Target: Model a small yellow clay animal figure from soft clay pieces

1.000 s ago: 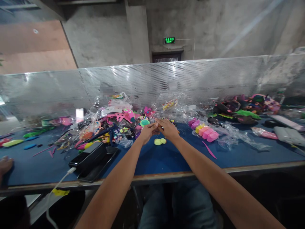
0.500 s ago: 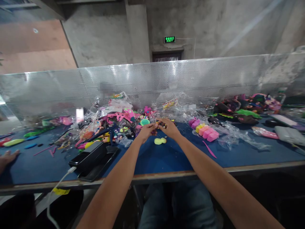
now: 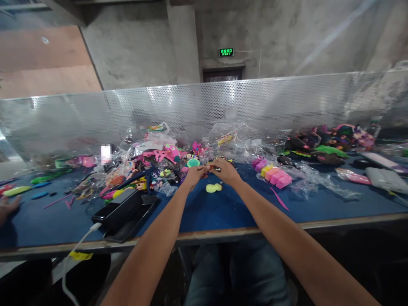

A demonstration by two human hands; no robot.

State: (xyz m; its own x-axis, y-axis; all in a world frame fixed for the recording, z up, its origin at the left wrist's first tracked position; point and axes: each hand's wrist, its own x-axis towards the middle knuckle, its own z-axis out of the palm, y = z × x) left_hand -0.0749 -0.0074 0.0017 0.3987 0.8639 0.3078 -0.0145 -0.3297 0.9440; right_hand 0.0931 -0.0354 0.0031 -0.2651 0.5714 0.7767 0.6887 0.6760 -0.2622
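Observation:
My left hand [image 3: 196, 175] and my right hand [image 3: 225, 170] meet over the middle of the blue tabletop [image 3: 210, 216], fingertips pinched together. Whatever sits between them is too small and too covered to name. Just below the hands lies a pale yellow-green clay piece [image 3: 213, 188], with one rounded end larger than the other. Close behind my left fingers is a round green and teal piece [image 3: 193, 162].
A black case [image 3: 123, 212] with a white cable stands left of my forearm. Colourful clay figures and plastic wrap [image 3: 159, 155] heap up behind it. Right are pink and yellow blocks [image 3: 276, 175] and a magenta tool [image 3: 279, 199]. Another person's hand [image 3: 9, 206] rests far left.
My right hand has dipped slightly, its fingers drawing closer to my left fingertips. At far left, the other person's hand has shifted outward and lifted a little.

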